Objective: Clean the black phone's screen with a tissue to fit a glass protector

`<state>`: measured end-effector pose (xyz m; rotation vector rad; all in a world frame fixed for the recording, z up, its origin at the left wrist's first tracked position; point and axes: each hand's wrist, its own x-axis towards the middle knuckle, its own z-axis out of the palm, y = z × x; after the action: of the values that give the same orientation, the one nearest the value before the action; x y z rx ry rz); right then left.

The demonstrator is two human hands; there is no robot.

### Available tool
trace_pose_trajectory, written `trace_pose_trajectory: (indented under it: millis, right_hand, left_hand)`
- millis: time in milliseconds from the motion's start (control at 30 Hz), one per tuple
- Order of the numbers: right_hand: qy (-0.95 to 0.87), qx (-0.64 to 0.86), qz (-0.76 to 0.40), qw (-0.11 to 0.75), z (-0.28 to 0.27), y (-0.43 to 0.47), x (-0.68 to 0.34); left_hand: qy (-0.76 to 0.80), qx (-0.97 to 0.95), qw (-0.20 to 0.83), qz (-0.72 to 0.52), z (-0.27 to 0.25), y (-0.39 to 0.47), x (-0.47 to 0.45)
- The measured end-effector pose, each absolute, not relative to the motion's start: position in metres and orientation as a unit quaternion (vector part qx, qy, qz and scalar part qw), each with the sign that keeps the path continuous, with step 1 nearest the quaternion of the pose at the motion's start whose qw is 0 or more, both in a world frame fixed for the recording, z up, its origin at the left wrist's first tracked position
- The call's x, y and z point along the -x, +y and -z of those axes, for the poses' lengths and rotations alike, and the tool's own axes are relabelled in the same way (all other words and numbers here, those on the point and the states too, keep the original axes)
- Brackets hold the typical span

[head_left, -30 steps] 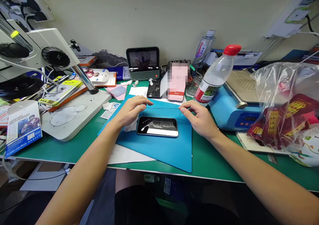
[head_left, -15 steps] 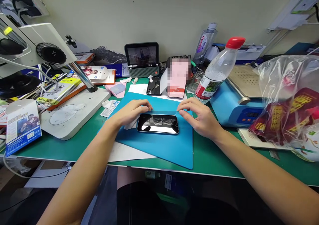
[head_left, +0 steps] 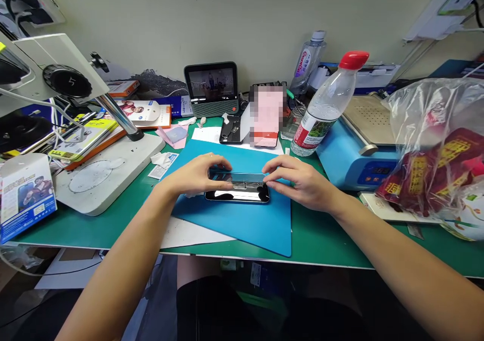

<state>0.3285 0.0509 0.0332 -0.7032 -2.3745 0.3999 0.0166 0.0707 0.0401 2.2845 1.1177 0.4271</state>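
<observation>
A smartphone (head_left: 237, 196) lies face up on a blue mat (head_left: 249, 227), its dark glass reflecting bright light. Just above its far part, both hands hold a clear screen protector (head_left: 247, 177), tilted and seen almost edge-on. My left hand (head_left: 196, 175) pinches the left end between thumb and fingers, and hides the phone's far left corner. Closed on the right end are the fingertips of my right hand (head_left: 298, 180). A crumpled white wipe, mostly hidden, lies under my left hand.
Behind the mat are a small display (head_left: 212, 86), a black phone case (head_left: 230, 129) and a lit phone (head_left: 265, 138). A red-capped bottle (head_left: 317, 122) and blue heating device (head_left: 351, 152) stand at right. A microscope stand (head_left: 102, 180) occupies the left, near a white-blue box (head_left: 28, 195).
The screen protector has come nearer, from behind the phone to over its far part. My left thumb has moved right onto it, and my right hand has shifted slightly left and nearer.
</observation>
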Motion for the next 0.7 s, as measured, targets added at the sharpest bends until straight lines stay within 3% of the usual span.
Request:
trace_pose_trajectory:
  millis: [233,500,700]
  right_hand:
    - [-0.91,0.244,-0.154,0.298,-0.0326,0.0512,-0.3284]
    - [-0.862,0.403,-0.206,0.23,-0.0277,0.0516,-0.3256]
    - [-0.858,0.407,-0.233,0.21,-0.0239,0.0522,-0.3216]
  left_hand:
    - [0.418,-0.851,0.279,-0.151,-0.0407,0.0697,-0.0159]
    - [0.401,-0.859,0.288,-0.137,-0.0447,0.0679,-0.0191]
    - [0.403,-0.858,0.292,-0.131,-0.0441,0.0684,-0.0186]
